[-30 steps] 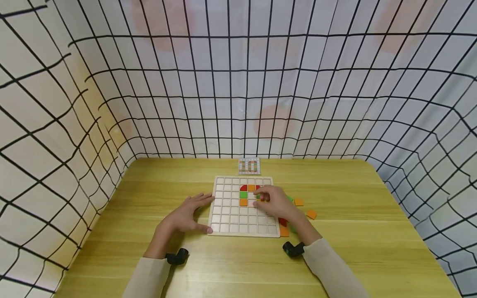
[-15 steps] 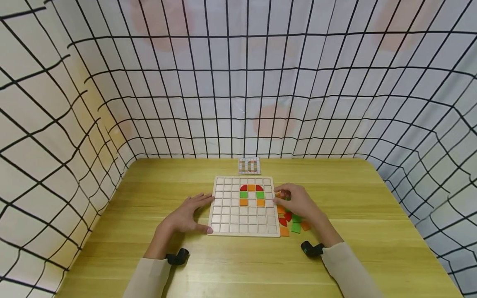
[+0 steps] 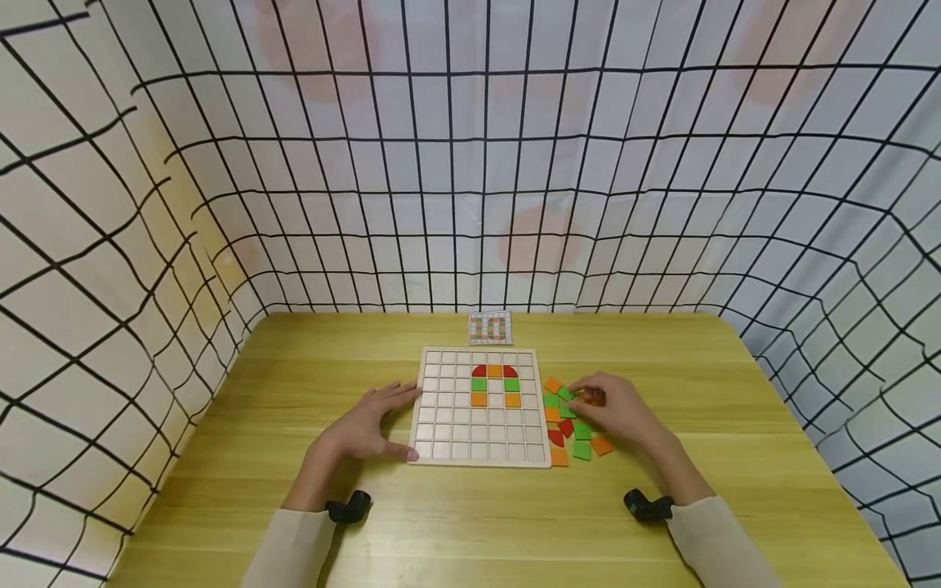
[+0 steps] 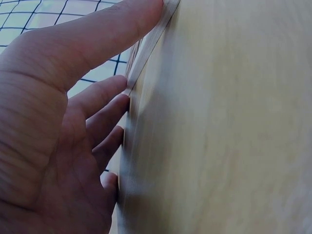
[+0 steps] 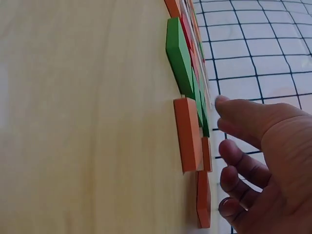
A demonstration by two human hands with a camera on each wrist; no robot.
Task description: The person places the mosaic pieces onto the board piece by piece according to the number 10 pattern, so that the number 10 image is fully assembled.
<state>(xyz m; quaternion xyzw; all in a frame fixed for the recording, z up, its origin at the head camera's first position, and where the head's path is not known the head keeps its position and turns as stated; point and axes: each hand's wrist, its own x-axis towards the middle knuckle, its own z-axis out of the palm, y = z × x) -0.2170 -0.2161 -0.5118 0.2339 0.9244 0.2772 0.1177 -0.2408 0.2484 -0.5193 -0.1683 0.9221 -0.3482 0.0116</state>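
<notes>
Resting along the left side of the wooden grid board (image 3: 441, 426), in the lower middle of the head view, your left hand (image 3: 367, 425) has its fingers extended and its thumb spread away from them. The thumb touches the board near its lower left corner, the other fingertips meet the same edge higher up, and the hand grasps nothing.

Your right hand (image 3: 617, 404) hovers at the upper right of the loose tiles (image 3: 581, 450), right of centre. Its fingers are loosely bent and released, with a gap between thumb and forefinger; the right wrist view shows them holding nothing, beside a green tile (image 5: 179, 58) and an orange tile (image 5: 187, 134).

On the board, toward its upper right, you have seven tiles lying in cells. A left red quarter-round tile (image 3: 479, 371) and a right red quarter-round tile (image 3: 510, 371) flank an orange square (image 3: 495, 371); under each red tile come a green square (image 3: 479, 384) and then a lower orange square (image 3: 479, 399), forming an arch.

The loose tiles, orange, green and red, lie just right of the board, some overlapping. A small pattern card (image 3: 490, 327) lies above the board, near the far edge of the wood-grain table (image 3: 478, 523). A black wrist camera (image 3: 349, 508) shows at your left cuff, bottom left of centre.
</notes>
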